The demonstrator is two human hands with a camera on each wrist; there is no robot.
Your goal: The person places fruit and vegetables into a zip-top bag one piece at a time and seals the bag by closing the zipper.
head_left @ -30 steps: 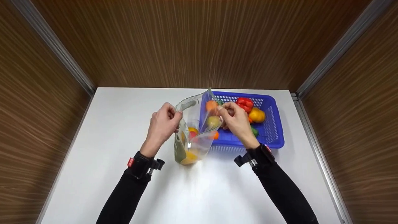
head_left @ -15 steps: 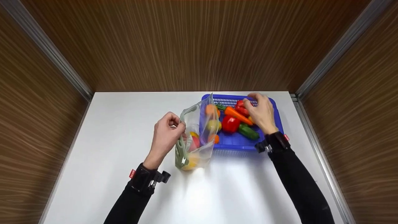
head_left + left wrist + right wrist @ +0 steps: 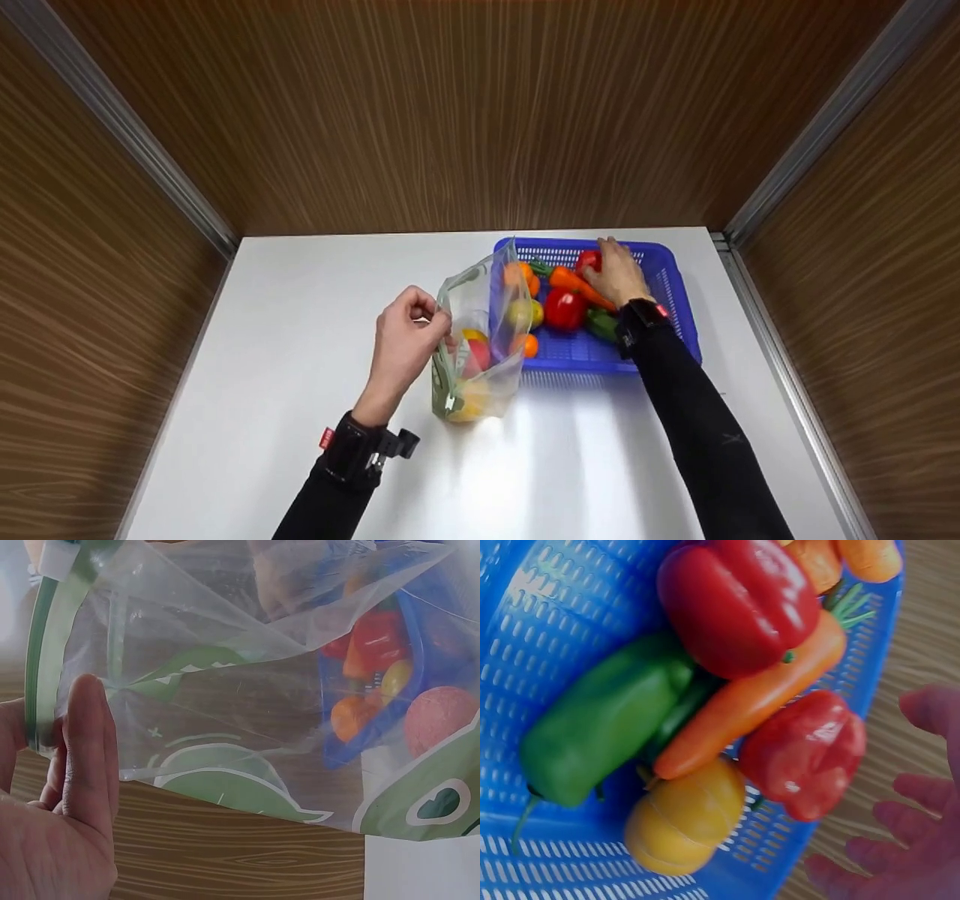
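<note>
My left hand pinches the left rim of a clear zip bag with green print, which stands open on the white table. In the left wrist view my fingers press the green zip strip. The bag holds yellow, red and orange fruit. My right hand reaches into the blue basket, its fingers spread just beside a small red pepper and holding nothing. Around it lie a carrot, a yellow pepper, a green pepper and a larger red pepper.
The white table is boxed in by wood-grain walls at the back and both sides, with metal strips in the corners. The basket sits at the back right, touching the bag. Small orange and yellow-green fruits lie at the basket's left end.
My right hand has let go of the bag's right rim and moved right and back into the basket, over the small red pepper. The left hand keeps its pinch on the bag.
</note>
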